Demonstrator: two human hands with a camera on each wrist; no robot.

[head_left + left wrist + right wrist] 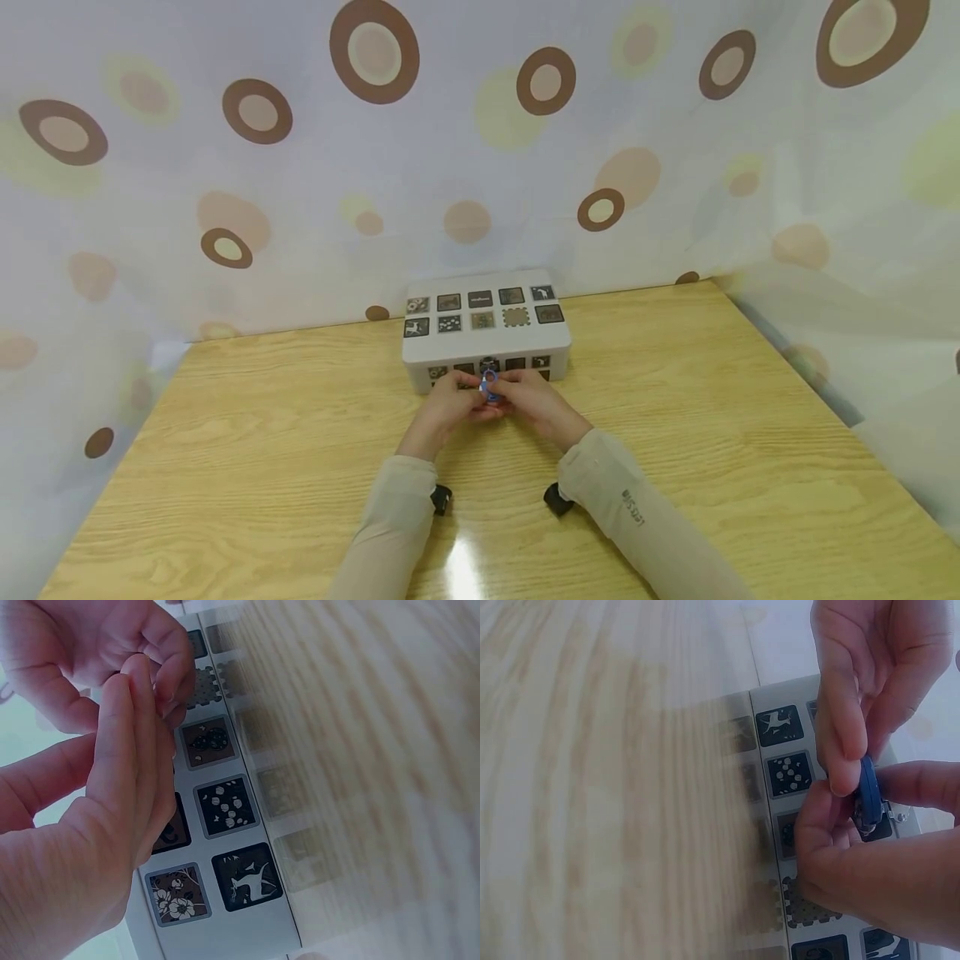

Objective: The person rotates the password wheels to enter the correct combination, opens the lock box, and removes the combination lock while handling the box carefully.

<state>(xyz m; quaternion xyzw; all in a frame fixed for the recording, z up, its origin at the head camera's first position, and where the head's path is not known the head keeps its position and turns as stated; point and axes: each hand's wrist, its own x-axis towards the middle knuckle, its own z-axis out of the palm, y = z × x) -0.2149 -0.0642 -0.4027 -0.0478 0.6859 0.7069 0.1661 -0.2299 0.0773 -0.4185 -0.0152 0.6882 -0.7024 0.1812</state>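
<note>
A small blue object with a ring-like top (490, 387) is held against the front of a white box (487, 342), just below its dark clasp (489, 364). My left hand (448, 406) pinches it from the left and my right hand (542, 406) from the right. In the right wrist view the blue object (868, 793) stands on edge between my right hand's (885, 870) thumb and fingers, with my left hand's (877, 667) fingertips against it. From the left wrist view, my left hand (90, 825) and right hand (112, 645) meet; their fingers hide the object.
The box, printed with dark square pictures, stands on a wood-grain table (300, 467) near its back edge. Behind and beside the table hangs a white sheet (420, 167) with brown rings and pale dots. Dark bands are at both wrists.
</note>
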